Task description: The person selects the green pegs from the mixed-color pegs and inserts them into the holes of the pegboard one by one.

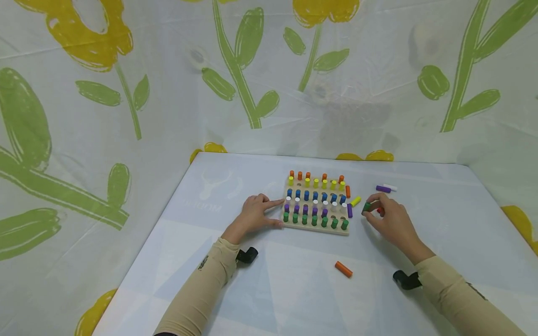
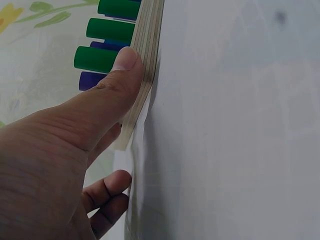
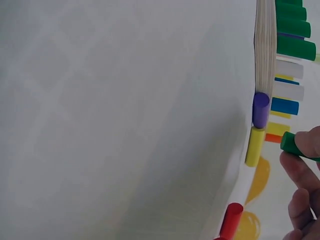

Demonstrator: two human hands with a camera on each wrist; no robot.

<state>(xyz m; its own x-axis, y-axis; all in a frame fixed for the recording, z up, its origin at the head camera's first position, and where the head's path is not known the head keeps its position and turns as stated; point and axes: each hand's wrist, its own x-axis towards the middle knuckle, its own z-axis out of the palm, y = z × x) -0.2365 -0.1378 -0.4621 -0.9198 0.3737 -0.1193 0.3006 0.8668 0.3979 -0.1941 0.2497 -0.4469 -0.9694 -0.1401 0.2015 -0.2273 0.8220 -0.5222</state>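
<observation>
A wooden pegboard bears rows of green, purple, white, blue, yellow and orange pegs. At its left end my left hand touches the board, index finger stretched out and thumb at the near corner. The left wrist view shows that thumb against the board's edge, beside the green pegs. To the right of the board, my right hand pinches a green peg between thumb and fingers, above the table. The right wrist view shows this green peg apart from the board.
Beside the board's right end lie a purple peg, a yellow peg and an orange peg. Farther right are another purple peg and a white peg. Red pegs lie near the right hand. One orange peg lies nearer me.
</observation>
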